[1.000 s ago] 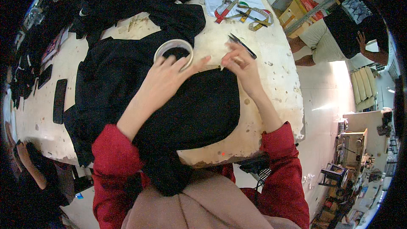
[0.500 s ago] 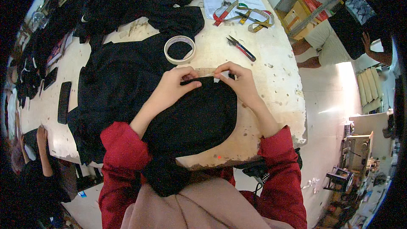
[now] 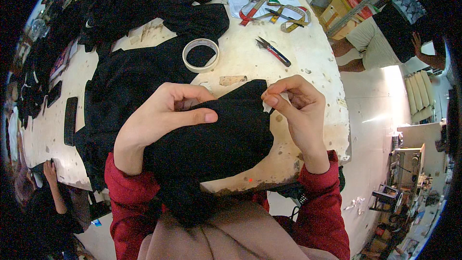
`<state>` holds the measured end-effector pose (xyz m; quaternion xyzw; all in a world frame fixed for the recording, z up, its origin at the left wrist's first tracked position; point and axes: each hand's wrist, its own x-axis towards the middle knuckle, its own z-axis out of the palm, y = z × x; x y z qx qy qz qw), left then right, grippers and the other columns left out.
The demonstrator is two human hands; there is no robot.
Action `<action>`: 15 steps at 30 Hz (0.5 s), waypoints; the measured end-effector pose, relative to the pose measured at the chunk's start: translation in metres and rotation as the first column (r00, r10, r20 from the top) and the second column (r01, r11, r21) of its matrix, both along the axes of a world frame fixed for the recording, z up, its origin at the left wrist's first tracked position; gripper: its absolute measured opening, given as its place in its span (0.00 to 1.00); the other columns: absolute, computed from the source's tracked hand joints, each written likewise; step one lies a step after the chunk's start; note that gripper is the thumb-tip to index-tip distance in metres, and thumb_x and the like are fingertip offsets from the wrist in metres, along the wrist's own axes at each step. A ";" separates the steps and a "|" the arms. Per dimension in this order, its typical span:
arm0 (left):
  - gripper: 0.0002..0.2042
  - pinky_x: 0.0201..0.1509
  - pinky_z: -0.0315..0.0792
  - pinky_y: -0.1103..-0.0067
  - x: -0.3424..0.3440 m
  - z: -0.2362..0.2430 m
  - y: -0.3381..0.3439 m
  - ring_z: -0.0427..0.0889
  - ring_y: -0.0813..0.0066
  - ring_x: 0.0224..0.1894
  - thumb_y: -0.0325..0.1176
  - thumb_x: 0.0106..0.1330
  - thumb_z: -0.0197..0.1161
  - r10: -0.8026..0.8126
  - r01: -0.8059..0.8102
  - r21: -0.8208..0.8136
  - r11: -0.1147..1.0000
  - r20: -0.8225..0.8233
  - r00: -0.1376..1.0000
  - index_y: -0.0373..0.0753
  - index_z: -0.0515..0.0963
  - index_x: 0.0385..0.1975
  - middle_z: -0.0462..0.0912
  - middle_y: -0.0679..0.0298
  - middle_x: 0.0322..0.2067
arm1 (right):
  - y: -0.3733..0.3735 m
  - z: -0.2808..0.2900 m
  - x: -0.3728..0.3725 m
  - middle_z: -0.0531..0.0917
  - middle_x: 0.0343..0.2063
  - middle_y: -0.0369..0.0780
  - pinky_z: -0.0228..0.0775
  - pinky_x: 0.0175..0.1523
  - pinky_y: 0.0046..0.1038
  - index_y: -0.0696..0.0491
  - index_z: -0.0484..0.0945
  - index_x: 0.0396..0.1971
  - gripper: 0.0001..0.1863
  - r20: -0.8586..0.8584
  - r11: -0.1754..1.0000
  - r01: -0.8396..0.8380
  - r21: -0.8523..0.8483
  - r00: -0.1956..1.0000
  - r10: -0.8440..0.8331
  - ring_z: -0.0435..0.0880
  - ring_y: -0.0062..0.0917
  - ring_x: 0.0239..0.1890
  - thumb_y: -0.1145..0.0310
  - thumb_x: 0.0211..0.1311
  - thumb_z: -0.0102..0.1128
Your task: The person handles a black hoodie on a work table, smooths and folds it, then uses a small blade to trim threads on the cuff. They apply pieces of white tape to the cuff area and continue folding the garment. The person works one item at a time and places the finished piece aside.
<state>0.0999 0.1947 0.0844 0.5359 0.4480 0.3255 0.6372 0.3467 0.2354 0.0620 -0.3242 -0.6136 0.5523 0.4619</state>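
A black garment (image 3: 221, 130) lies bunched across the table edge in front of me, its lower end hanging over my lap. My left hand (image 3: 163, 115) is closed on its left side, thumb on top of the cloth and fingers curled at the fold. At the garment's upper right corner, my right hand (image 3: 303, 108) pinches a small white strip (image 3: 268, 108) between thumb and forefinger, close against the cloth. Whether the strip is tape or a label I cannot tell. A roll of masking tape (image 3: 200, 67) lies on black cloth beyond my hands.
Thread snips (image 3: 273, 52) lie past my right hand. Behind them a tape measure (image 3: 287, 19) curls over a paper sheet (image 3: 236, 0). More black garments (image 3: 130, 77) cover the left side, near a dark phone-like slab (image 3: 70, 120). Other people are at left and far right.
Both hands have come closer and spread apart, the right moving right with the white strip. The upper edge of the black garment has opened out between them.
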 end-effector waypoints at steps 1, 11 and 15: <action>0.12 0.42 0.71 0.87 -0.001 -0.001 0.001 0.78 0.85 0.36 0.27 0.58 0.66 -0.012 0.012 0.003 1.000 0.007 1.000 0.29 0.78 0.41 0.82 0.66 0.35 | -0.001 0.001 0.000 0.83 0.33 0.39 0.71 0.38 0.17 0.60 0.78 0.34 0.07 0.011 1.000 0.009 0.016 1.000 -0.010 0.80 0.17 0.34 0.81 0.55 0.64; 0.10 0.41 0.71 0.87 -0.010 -0.001 0.002 0.77 0.85 0.36 0.27 0.57 0.67 -0.032 0.032 0.051 0.998 0.012 0.999 0.31 0.80 0.37 0.83 0.66 0.32 | -0.013 0.007 -0.001 0.83 0.33 0.38 0.71 0.37 0.16 0.59 0.78 0.32 0.07 -0.066 0.999 0.033 0.000 0.997 -0.033 0.81 0.17 0.33 0.80 0.54 0.65; 0.11 0.42 0.70 0.88 0.011 -0.008 0.002 0.77 0.85 0.36 0.30 0.60 0.65 0.103 -0.100 0.148 0.984 -0.016 0.995 0.30 0.81 0.38 0.84 0.64 0.33 | -0.007 0.000 -0.001 0.84 0.34 0.38 0.72 0.44 0.21 0.58 0.79 0.31 0.07 0.132 0.998 0.048 0.037 0.990 -0.052 0.81 0.20 0.38 0.79 0.51 0.66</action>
